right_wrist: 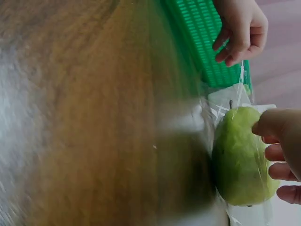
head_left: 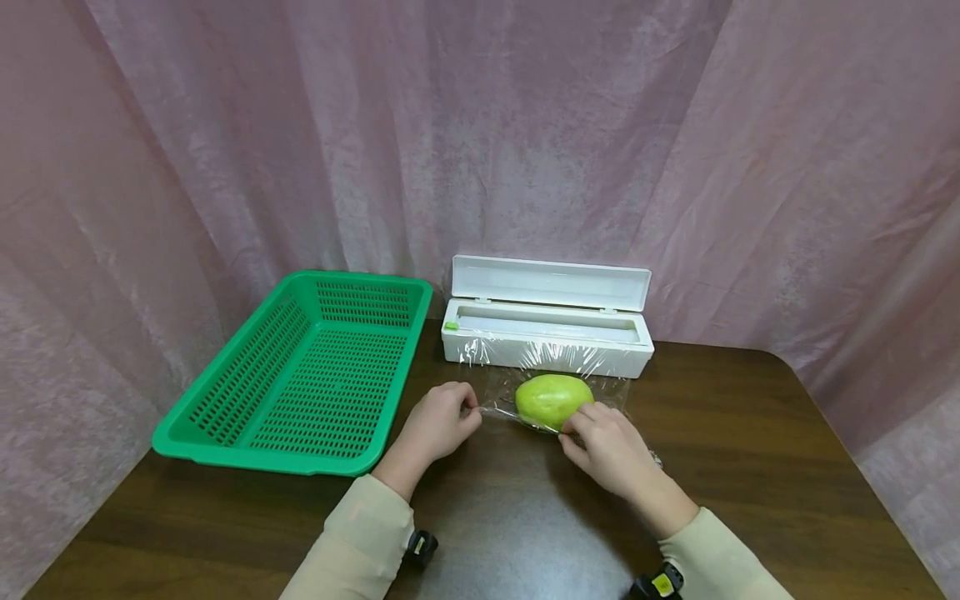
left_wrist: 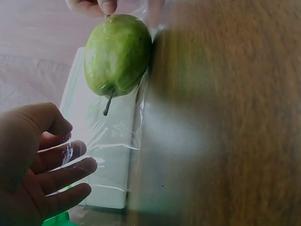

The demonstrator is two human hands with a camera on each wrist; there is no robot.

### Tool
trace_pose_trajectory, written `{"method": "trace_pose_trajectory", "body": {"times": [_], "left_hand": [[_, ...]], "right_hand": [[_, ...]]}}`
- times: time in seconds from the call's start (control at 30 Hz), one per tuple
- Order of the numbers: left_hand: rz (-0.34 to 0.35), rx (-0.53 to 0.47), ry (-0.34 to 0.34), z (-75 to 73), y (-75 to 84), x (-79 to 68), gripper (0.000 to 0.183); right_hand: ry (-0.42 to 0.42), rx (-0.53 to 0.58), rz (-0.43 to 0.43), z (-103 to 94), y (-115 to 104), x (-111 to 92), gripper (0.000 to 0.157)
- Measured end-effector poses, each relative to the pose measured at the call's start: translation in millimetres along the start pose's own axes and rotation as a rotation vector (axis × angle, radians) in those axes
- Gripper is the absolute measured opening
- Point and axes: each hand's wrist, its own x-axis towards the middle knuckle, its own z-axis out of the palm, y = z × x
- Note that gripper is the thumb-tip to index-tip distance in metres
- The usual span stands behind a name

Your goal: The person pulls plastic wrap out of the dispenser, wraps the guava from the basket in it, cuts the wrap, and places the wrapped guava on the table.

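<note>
A green pear (head_left: 553, 400) with a short brown stem lies on a sheet of clear cling film (head_left: 498, 387) in the head view. The film stretches from the white cling film box (head_left: 633, 362) behind it. My left hand (head_left: 442, 421) pinches the film's near left corner between thumb and fingertips, beside the pear's stem end. On the other side, my right hand (head_left: 611, 446) pinches the near edge of the film close against the pear. In the right wrist view its thumb (right_wrist: 270, 125) overlaps the pear's side. The film's exact outline is hard to see.
The box's lid (head_left: 551, 283) stands raised at the back, with a white roll (head_left: 547, 327) inside. A green plastic basket (head_left: 167, 437) sits left of my left hand. Brown wooden table (head_left: 750, 433) extends to the right, and a pink curtain (head_left: 525, 150) hangs behind.
</note>
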Motion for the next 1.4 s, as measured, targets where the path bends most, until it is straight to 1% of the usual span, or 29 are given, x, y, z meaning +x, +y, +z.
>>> {"method": "trace_pose_trajectory", "body": {"times": [0.1, 0.17, 0.27, 0.4, 0.57, 0.73, 0.8, 0.87, 0.97, 1.03, 1.1, 1.17, 1.27, 1.4], "left_hand": [[-0.005, 0.002, 0.001, 0.0, -0.3, 0.6, 0.007], [-0.009, 0.004, -0.003, 0.0, 0.1, 0.8, 0.007], [-0.016, -0.002, -0.009, -0.5, 1.1, 0.7, 0.007], [-0.014, 0.002, -0.001, -0.9, 1.1, 0.6, 0.007], [0.007, 0.021, 0.019, -1.0, 0.4, 1.3, 0.006], [0.012, 0.025, 0.029, -1.7, 1.5, 1.8, 0.006], [0.018, 0.028, 0.034, -1.5, 1.7, 1.9, 0.006], [0.028, 0.029, 0.041, -1.5, 2.0, 1.8, 0.006], [0.036, 0.026, 0.045, -1.4, 2.1, 1.2, 0.005], [0.035, 0.022, 0.047, -1.3, 2.0, 0.8, 0.005], [0.031, 0.02, 0.049, -0.9, 1.6, 0.6, 0.005], [0.027, 0.017, 0.055, -0.8, 1.5, 0.7, 0.005], [0.026, 0.009, 0.06, -0.6, 1.1, 1.1, 0.004], [0.023, -0.008, 0.067, -1.1, -0.2, 2.2, 0.003]], "right_hand": [[-0.04, -0.005, 0.014, 2.6, -3, 0, 0.02], [-0.046, -0.013, 0.006, 4.2, -5, 1, 0.019], [-0.014, -0.018, -0.015, 4.3, -7, 2, 0.013], [0.032, -0.02, -0.019, 1.3, -7, 5, 0.012], [0.054, -0.017, 0.021, 0.3, -3, 8, 0.013], [0.047, -0.004, 0.082, 2.8, 5, 10, 0.015], [0.029, 0.009, 0.118, 3.2, 8, 12, 0.02], [-0.003, 0.027, 0.153, 3.0, 12, 13, 0.031], [-0.082, 0.072, 0.181, 1.9, 19, 16, 0.05], [-0.15, 0.115, 0.186, 1.7, 23, 18, 0.055], [-0.21, 0.166, 0.194, 1.9, 28, 19, 0.054], [-0.245, 0.227, 0.201, 2.0, 30, 21, 0.051], [-0.265, 0.308, 0.208, 1.3, 33, 25, 0.048], [-0.277, 0.349, 0.203, -0.8, 36, 31, 0.045]]}}
